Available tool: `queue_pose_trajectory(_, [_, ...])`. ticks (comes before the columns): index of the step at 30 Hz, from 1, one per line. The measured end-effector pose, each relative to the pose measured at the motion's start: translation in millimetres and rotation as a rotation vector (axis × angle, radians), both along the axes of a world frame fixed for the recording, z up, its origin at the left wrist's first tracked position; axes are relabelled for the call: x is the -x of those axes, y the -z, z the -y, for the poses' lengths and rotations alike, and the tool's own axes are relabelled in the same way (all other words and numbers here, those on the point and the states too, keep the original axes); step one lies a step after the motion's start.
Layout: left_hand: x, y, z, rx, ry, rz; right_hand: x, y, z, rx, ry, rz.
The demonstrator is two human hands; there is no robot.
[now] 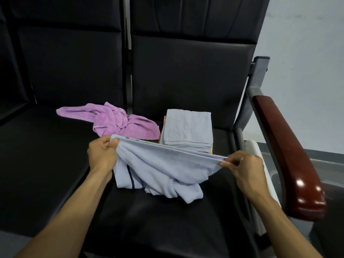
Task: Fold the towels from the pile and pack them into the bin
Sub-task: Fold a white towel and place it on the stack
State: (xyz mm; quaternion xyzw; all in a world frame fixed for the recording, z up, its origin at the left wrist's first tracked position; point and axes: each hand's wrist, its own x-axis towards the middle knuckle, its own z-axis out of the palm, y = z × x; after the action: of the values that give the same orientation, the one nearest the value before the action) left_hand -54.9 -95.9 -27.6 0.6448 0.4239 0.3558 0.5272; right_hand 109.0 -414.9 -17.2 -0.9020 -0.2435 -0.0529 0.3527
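A pale blue terry towel [163, 164] is pinched taut by left hand [102, 155] and right hand [245, 167] fingers, before a folded pale blue towel stack [188, 127], possibly binned.

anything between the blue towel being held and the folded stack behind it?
Nothing visible. The left hand and right hand pinch the blue towel stretched just in front of the folded stack. The purple towel lies crumpled off to the left.

Towels spread over two adjoining seats

A crumpled towel [111, 120] lies at back left, a folded stack [188, 127] just to its right; nearer, a held towel [163, 168] spans both hands; an armrest [286, 155] stands far right
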Motion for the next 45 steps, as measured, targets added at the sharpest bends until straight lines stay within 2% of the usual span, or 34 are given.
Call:
queue_pose_trajectory(5, [12.0, -24.4, 7.0, -0.006, -0.010, -0.060, 15.3, -25.2, 2.4, -0.012, 0.041, 0.034])
queue_pose_trajectory(11, [25.1, -95.9, 19.7, -0.101, 0.009, -0.042, 24.9, -96.1, 17.2, -0.041, 0.008, 0.098])
queue_pose_trajectory(15, [35.4, -142.6, 23.8, -0.159, 0.049, 0.016, 34.8, -145.3, 26.9, 0.144, -0.033, 0.126])
queue_pose_trajectory(20, [49.0, -186.5, 36.0, -0.285, 0.065, 0.016, 44.3, -191.2, 38.8, 0.233, -0.027, 0.186])
queue_pose_trajectory(30, [65.1, -227.6, 37.4, -0.343, 0.094, 0.015, 58.3, -225.7, 46.2, -0.216, 0.041, 0.229])
queue_pose_trajectory(34, [70.1, -236.2, 40.0, -0.358, 0.114, 0.031, 60.8, -229.4, 43.7, -0.086, -0.019, 0.198])
queue_pose_trajectory(37, [75.4, -239.2, 44.1, -0.391, 0.102, 0.071, 65.9, -234.2, 39.7, -0.232, 0.079, 0.303])
queue_pose_trajectory(45, [93.4, -243.4, 45.0, -0.494, 0.116, -0.028, 74.6, -242.9, 36.7, -0.180, 0.076, 0.329])
